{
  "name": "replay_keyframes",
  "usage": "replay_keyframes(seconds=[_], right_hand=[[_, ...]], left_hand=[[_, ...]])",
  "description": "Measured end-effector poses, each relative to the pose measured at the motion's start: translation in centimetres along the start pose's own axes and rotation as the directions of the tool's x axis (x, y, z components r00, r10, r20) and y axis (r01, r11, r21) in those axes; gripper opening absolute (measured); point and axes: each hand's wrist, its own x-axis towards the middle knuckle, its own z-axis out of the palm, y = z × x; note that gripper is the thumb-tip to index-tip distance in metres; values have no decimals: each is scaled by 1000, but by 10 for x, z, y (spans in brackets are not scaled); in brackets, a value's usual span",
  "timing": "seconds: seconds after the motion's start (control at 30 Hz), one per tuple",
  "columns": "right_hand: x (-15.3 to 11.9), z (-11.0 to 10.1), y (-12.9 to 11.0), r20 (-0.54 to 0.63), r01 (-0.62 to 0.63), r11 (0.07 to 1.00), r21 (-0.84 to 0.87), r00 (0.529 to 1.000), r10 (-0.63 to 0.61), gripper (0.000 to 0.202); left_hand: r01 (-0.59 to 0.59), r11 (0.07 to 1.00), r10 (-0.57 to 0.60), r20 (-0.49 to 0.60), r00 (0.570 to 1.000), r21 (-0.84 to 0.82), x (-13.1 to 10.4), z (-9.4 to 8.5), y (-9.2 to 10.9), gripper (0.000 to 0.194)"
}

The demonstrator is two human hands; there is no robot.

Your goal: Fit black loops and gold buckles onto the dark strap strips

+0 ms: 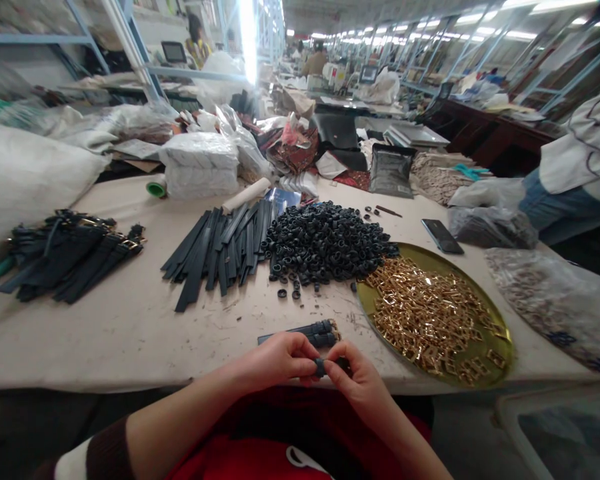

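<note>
At the table's front edge my left hand [287, 360] and my right hand [355, 377] meet, fingertips pinched together. Between them shows a small part of a dark strap [320, 367]; the fingers hide most of it. Just beyond my hands lie dark straps fitted with gold buckles [320, 330], side by side. A big heap of small dark strap loops [325, 243] sits farther back in the middle. Left of that heap, loose dark strips [220, 247] are fanned out. Gold buckles [425, 313] fill much of a round brass-coloured tray [503, 360] to my right.
A bundle of buckled straps [75, 253] lies at the left. A phone [443, 236] and a thin dark tool [389, 211] rest beyond the tray. Plastic-wrapped packs [200, 163] line the back. At the right edge stands a person in jeans [555, 200].
</note>
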Motion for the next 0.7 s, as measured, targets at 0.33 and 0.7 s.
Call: replay_keyframes(seconds=[0.33,0.7], right_hand=[[-9,-6,3,140,35,999,-22,990,-32,24],[-11,-8,6,18,234,956,-178,972,-234,22]], left_hand=[[-1,957,24,-75,997,289,-1,1,3,22],[9,935,28,-98,995,356,-1,9,9,21]])
